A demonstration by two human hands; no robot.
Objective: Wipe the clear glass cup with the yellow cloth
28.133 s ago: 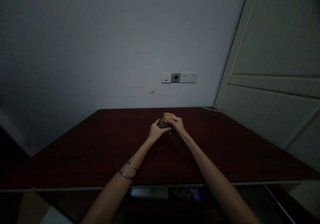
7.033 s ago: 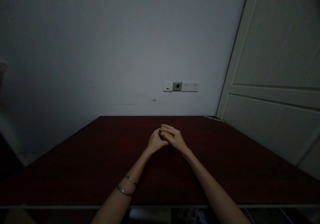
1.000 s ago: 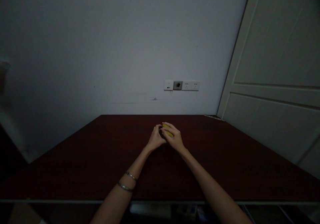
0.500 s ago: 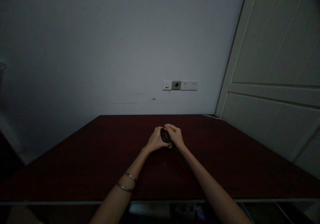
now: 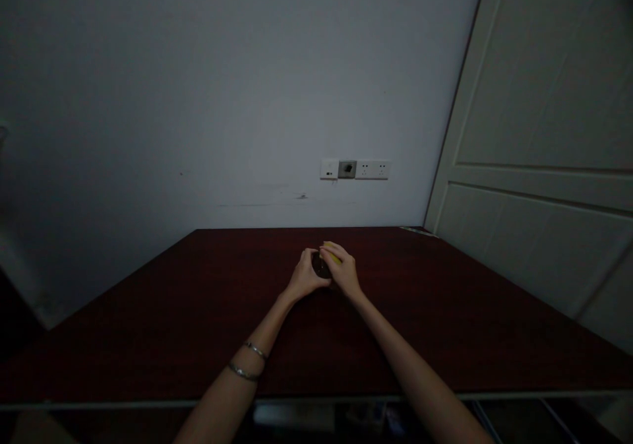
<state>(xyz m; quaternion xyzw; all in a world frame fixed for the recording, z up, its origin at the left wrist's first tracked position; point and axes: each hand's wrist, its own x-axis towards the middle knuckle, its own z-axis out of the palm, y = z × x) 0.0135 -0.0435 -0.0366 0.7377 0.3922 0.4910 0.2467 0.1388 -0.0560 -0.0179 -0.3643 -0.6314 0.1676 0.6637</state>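
Note:
My two hands meet over the middle of a dark red table [image 5: 198,312]. My left hand [image 5: 305,276] is curled around a small dark round object [image 5: 320,269] whose make I cannot tell in the dim light. My right hand [image 5: 341,270] is closed over a small yellow piece [image 5: 330,250] that shows above its fingers and lies against the dark object. Both sets of fingers are bent in a grip. Two thin bracelets [image 5: 250,359] sit on my left forearm.
A pale wall stands behind the table with a row of sockets [image 5: 355,169]. A white panelled door [image 5: 539,167] runs along the right side. The table's near edge has a light strip [image 5: 346,401]; dim shapes lie below it.
Over the last second my hands turned the thing slightly: the dark round part showed between them half a second ago and is now mostly covered again, with the yellow piece on top.

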